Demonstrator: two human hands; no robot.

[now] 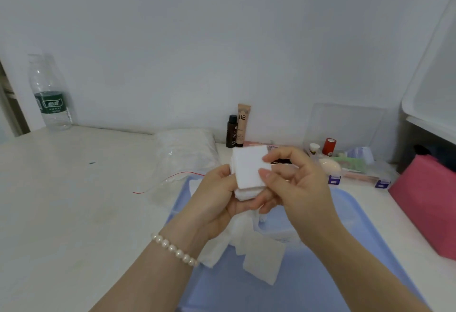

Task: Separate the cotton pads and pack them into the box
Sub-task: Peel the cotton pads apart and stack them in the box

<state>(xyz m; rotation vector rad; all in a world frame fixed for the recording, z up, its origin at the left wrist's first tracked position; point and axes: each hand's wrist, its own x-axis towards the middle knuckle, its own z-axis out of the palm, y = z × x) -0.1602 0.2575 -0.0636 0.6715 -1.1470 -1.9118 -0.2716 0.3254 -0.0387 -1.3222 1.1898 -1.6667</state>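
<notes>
Two bare forearms without sleeves, pearl bead bracelet (174,250) round the left wrist, short plain fingernails

plain white wall (197,40), white table (61,200)

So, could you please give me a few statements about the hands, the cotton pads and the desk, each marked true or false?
1. The left hand holds a stack of cotton pads. True.
2. The right hand rests flat on the desk. False: it pinches the top pad.
3. The water bottle lies on its side. False: it stands upright.
4. Loose pads lie on the blue tray. True.
</notes>
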